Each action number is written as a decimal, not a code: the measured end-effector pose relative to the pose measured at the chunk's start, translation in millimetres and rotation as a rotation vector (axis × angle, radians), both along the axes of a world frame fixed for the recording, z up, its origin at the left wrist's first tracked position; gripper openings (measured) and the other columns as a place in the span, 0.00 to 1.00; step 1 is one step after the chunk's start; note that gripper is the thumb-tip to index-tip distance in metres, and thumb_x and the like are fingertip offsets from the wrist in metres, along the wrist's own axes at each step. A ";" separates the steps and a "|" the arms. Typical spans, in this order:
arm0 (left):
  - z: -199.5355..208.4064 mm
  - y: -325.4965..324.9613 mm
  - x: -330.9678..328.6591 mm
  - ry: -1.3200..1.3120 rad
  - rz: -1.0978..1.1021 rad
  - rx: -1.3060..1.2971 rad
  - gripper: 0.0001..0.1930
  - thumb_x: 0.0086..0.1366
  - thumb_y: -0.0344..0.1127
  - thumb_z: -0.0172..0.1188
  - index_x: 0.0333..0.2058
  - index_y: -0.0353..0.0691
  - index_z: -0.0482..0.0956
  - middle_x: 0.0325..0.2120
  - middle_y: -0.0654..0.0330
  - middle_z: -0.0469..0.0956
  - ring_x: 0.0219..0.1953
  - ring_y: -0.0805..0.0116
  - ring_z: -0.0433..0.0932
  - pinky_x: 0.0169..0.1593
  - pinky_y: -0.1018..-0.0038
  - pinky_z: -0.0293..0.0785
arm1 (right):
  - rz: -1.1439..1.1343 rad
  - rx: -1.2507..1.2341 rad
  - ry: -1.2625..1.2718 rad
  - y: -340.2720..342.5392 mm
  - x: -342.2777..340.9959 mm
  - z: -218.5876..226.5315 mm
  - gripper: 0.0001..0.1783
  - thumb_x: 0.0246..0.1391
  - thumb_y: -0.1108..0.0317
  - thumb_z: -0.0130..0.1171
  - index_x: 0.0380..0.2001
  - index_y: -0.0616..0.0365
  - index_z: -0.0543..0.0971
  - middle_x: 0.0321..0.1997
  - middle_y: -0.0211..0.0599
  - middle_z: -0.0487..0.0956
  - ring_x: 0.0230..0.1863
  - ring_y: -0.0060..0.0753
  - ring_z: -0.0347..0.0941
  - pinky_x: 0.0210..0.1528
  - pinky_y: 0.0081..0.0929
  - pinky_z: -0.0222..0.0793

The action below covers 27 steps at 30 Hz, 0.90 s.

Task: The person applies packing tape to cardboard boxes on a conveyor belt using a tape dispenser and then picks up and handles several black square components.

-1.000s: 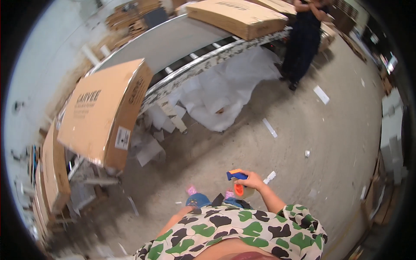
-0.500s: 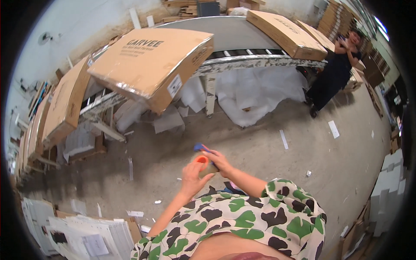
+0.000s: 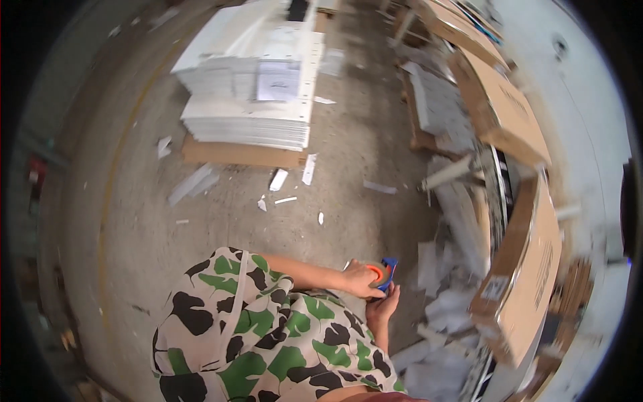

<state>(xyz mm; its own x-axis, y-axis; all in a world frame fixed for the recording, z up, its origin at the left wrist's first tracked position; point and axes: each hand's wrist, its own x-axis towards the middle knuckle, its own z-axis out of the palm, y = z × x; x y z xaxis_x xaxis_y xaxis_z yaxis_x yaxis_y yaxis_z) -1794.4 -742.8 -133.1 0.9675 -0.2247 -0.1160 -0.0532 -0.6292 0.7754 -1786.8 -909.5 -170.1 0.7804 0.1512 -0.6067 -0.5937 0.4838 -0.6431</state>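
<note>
A blue tape dispenser (image 3: 390,271) carrying a tape roll with an orange core (image 3: 376,271) is out in front of my body. My left hand (image 3: 359,279) comes from the left and its fingers close on the roll at the orange core. From below, my right hand (image 3: 384,307) grips the dispenser's blue body; some of its fingers are hidden. The two hands are close together. No loose tape end can be made out.
A tall stack of white panels (image 3: 248,127) stands on the floor ahead, with a paper sheet (image 3: 278,82) on its side. Along the right, large brown cartons (image 3: 522,268) lie on a roller conveyor (image 3: 499,181). Foam sheets (image 3: 455,308) and paper scraps (image 3: 278,179) litter the floor.
My view has swung left, so the conveyor and cartons are now at the right and the white stack is ahead. Both hands keep the tape dispenser between them. The other person is out of view.
</note>
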 end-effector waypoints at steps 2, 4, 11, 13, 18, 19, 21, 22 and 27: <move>-14.8 10.8 -5.2 0.061 0.065 -0.009 0.25 0.53 0.61 0.57 0.35 0.43 0.79 0.34 0.57 0.80 0.41 0.56 0.78 0.42 0.54 0.65 | 0.056 -0.021 0.024 16.2 3.3 -7.1 0.26 0.62 0.45 0.40 0.54 0.51 0.67 0.52 0.31 0.72 0.52 0.34 0.70 0.52 0.38 0.68; -12.7 13.9 -1.6 0.127 0.142 -0.060 0.24 0.53 0.59 0.56 0.34 0.44 0.79 0.34 0.57 0.80 0.40 0.57 0.78 0.42 0.54 0.65 | 0.148 -0.018 0.053 19.4 14.2 3.5 0.26 0.61 0.44 0.41 0.52 0.50 0.68 0.49 0.31 0.74 0.48 0.33 0.72 0.48 0.36 0.70; -57.6 71.8 7.0 0.319 0.334 0.038 0.26 0.52 0.60 0.56 0.40 0.46 0.78 0.37 0.56 0.79 0.42 0.57 0.78 0.44 0.65 0.72 | 0.982 -1.362 -0.929 -12.8 69.7 -53.7 0.25 0.55 0.50 0.52 0.48 0.57 0.75 0.36 0.52 0.79 0.38 0.46 0.77 0.39 0.37 0.71; -58.2 106.5 2.5 0.258 0.416 0.036 0.24 0.51 0.54 0.58 0.39 0.41 0.78 0.36 0.53 0.79 0.41 0.53 0.77 0.45 0.62 0.71 | 1.080 -1.272 -0.707 -55.9 86.2 -96.0 0.24 0.50 0.53 0.57 0.46 0.57 0.75 0.30 0.56 0.77 0.41 0.48 0.76 0.43 0.45 0.69; -107.7 215.1 -36.9 0.557 0.709 0.221 0.28 0.49 0.55 0.61 0.44 0.42 0.77 0.44 0.53 0.77 0.47 0.56 0.76 0.48 0.64 0.71 | 1.054 -0.990 -0.032 -122.2 94.0 -115.9 0.22 0.48 0.56 0.54 0.38 0.66 0.77 0.25 0.52 0.77 0.25 0.44 0.78 0.28 0.41 0.72; -113.7 231.9 -42.1 0.568 0.809 0.274 0.29 0.49 0.56 0.61 0.45 0.42 0.77 0.45 0.53 0.77 0.47 0.55 0.75 0.49 0.65 0.71 | 1.083 -1.017 -0.023 -129.0 92.8 -123.3 0.22 0.48 0.56 0.54 0.38 0.65 0.77 0.26 0.52 0.77 0.25 0.44 0.78 0.28 0.41 0.72; -93.4 257.8 -19.2 0.617 0.850 0.256 0.31 0.48 0.56 0.63 0.46 0.42 0.77 0.45 0.51 0.77 0.48 0.54 0.76 0.50 0.66 0.71 | 1.084 -1.067 0.018 -142.7 87.0 -135.1 0.22 0.48 0.55 0.54 0.38 0.64 0.77 0.26 0.52 0.77 0.26 0.44 0.78 0.29 0.41 0.72; -95.2 275.9 -11.3 0.618 0.843 0.271 0.31 0.48 0.56 0.63 0.46 0.42 0.77 0.45 0.51 0.77 0.48 0.54 0.76 0.50 0.66 0.71 | 1.096 -1.081 0.032 -143.7 88.5 -140.1 0.22 0.48 0.55 0.54 0.38 0.64 0.77 0.26 0.52 0.77 0.27 0.44 0.78 0.30 0.41 0.72; -91.5 385.7 22.5 0.368 1.308 0.132 0.31 0.45 0.51 0.68 0.45 0.38 0.77 0.42 0.47 0.78 0.46 0.55 0.77 0.48 0.66 0.72 | 1.215 -1.078 0.004 -102.5 97.0 -149.2 0.22 0.49 0.54 0.55 0.39 0.61 0.78 0.27 0.51 0.78 0.29 0.44 0.78 0.32 0.41 0.72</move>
